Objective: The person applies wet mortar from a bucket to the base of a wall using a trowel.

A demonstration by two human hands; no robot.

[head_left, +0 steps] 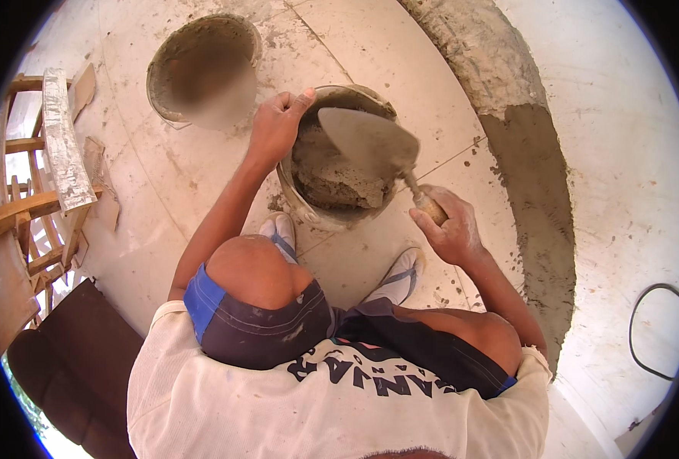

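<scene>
Between my feet and just beyond them stands a bucket [297, 191] of grey mortar [338, 183]. My left hand [277, 122] grips the bucket's upper left rim. In my right hand [450, 226] is the wooden handle of a pointed trowel [366, 138]; its mortar-coated metal blade hangs over the bucket, hiding part of the mortar.
A second bucket [163, 76] sits at upper left, its inside blurred. Wooden frames [41, 199] and a dark brown panel [64, 359] line the left side. A curved band of mortar [538, 206] runs along the right, beside a white surface [623, 153] and a dark hose [638, 321].
</scene>
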